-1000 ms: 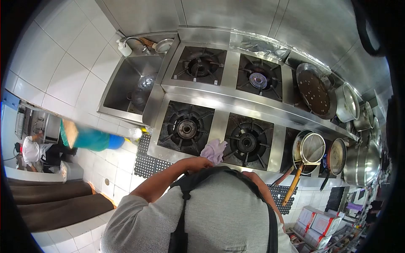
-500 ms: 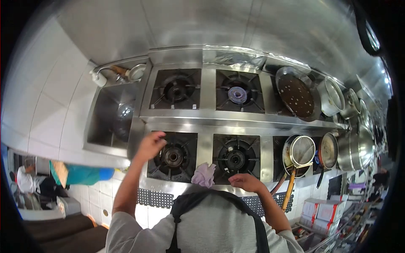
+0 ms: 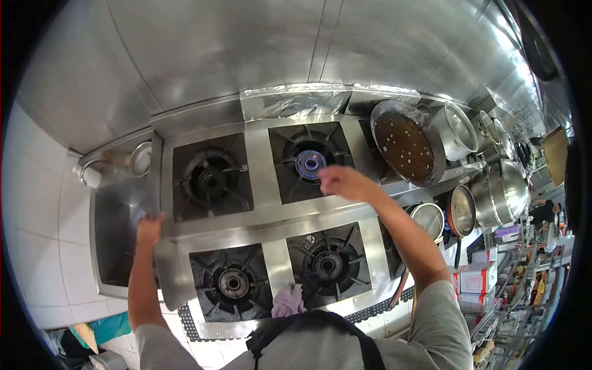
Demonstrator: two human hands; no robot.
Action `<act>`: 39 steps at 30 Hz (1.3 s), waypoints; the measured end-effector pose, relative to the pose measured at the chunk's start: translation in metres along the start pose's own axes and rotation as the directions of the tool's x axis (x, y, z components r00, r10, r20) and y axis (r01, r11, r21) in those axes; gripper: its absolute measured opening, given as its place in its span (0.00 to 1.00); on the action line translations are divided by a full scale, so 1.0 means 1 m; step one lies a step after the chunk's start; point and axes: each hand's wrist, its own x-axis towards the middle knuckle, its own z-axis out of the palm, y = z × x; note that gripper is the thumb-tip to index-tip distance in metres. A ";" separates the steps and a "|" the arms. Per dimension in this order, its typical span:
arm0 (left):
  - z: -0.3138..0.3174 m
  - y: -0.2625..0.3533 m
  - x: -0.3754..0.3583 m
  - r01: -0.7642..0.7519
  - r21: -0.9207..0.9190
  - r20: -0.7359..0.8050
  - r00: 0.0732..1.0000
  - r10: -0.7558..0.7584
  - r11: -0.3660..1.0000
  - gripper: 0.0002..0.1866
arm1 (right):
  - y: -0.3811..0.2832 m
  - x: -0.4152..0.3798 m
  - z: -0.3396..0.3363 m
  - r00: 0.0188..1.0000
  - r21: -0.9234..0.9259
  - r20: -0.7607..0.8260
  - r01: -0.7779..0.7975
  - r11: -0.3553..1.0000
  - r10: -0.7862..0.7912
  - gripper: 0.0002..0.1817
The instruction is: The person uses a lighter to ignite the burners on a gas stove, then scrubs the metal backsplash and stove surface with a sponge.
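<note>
In the head view, the right hand [image 3: 342, 182] is seen reaching over the stainless steel four-burner cooktop [image 3: 262, 163], held loosely curled just beside the lit rear-right burner with its black cast-iron grate [image 3: 310, 161]; nothing is grasped in it. The burner lies just to the left of and slightly beyond the hand, so the right hand is by far the nearer one. The left hand [image 3: 149, 229] is laid flat, fingers open, on the cooktop's left edge, where it meets the steel sink basin [image 3: 114, 237]. A crumpled mauve cloth [image 3: 288, 301] rests at the cooktop's front edge, between the two front burners, well apart from both hands
</note>
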 end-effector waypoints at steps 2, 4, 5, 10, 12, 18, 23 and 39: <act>-0.016 0.024 -0.023 -0.065 0.057 -0.186 0.980 0.074 0.996 0.38 | -0.006 0.048 -0.038 0.988 0.108 -0.144 -0.030 0.994 0.046 0.29; -0.010 0.020 -0.028 -0.114 0.025 -0.297 0.948 0.117 0.993 0.33 | 0.010 0.105 -0.075 0.943 0.454 -0.229 -0.116 0.884 0.242 0.29; -0.007 0.019 -0.028 -0.155 -0.003 -0.425 0.894 0.139 0.988 0.30 | 0.014 0.128 -0.090 0.920 0.548 -0.274 -0.091 0.832 0.281 0.29; -0.009 0.033 -0.033 -0.181 0.036 -0.452 0.874 0.178 0.983 0.22 | 0.071 0.252 -0.144 0.819 0.879 -0.282 0.010 0.477 0.500 0.31; -0.009 0.026 -0.029 -0.178 0.042 -0.478 0.861 0.176 0.983 0.20 | 0.067 0.277 -0.149 0.717 0.906 -0.397 0.207 0.368 0.573 0.34; -0.002 0.018 -0.023 -0.200 0.092 -0.453 0.864 0.220 0.976 0.20 | 0.053 0.317 -0.144 0.590 0.881 -0.466 0.372 0.290 0.659 0.17; -0.003 0.026 -0.026 -0.136 0.054 -0.484 0.863 0.145 0.989 0.18 | 0.064 0.327 -0.142 0.555 0.832 -0.498 0.522 0.187 0.667 0.08; 0.019 0.116 -0.202 -0.082 -0.958 0.002 0.956 0.292 0.275 0.32 | -0.101 -0.090 0.219 0.819 0.316 -0.397 0.545 0.776 -0.414 0.16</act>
